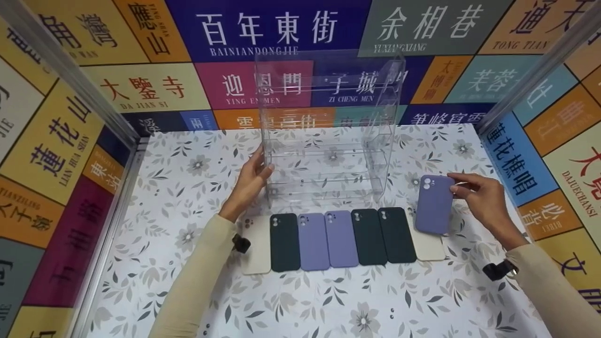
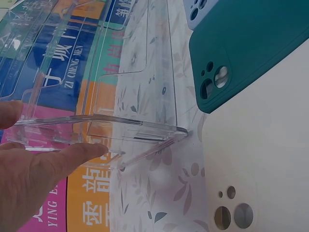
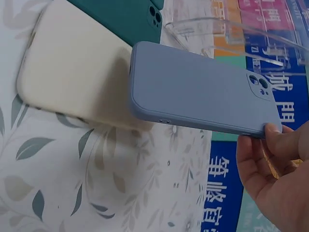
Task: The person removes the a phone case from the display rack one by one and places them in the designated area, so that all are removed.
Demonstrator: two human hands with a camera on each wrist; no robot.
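A purple phone case (image 1: 435,204) is pinched at its upper right edge by my right hand (image 1: 483,199). It is held tilted over a white phone case (image 1: 429,247) and hides part of it. In the right wrist view the held case (image 3: 193,87) shows its camera cutouts close to my thumb. At the back stands a clear plastic tiered rack (image 1: 324,185), and my left hand (image 1: 251,176) grips its left side panel. The left wrist view shows thumb and fingers on either side of that panel (image 2: 130,121).
Several cases lie in a row before the rack: a white one (image 1: 257,246), a dark green one (image 1: 284,241), two purple ones (image 1: 314,241), then two more dark green (image 1: 397,234). A floral cloth (image 1: 364,300) covers the table. Panels with printed signs (image 1: 263,28) enclose three sides.
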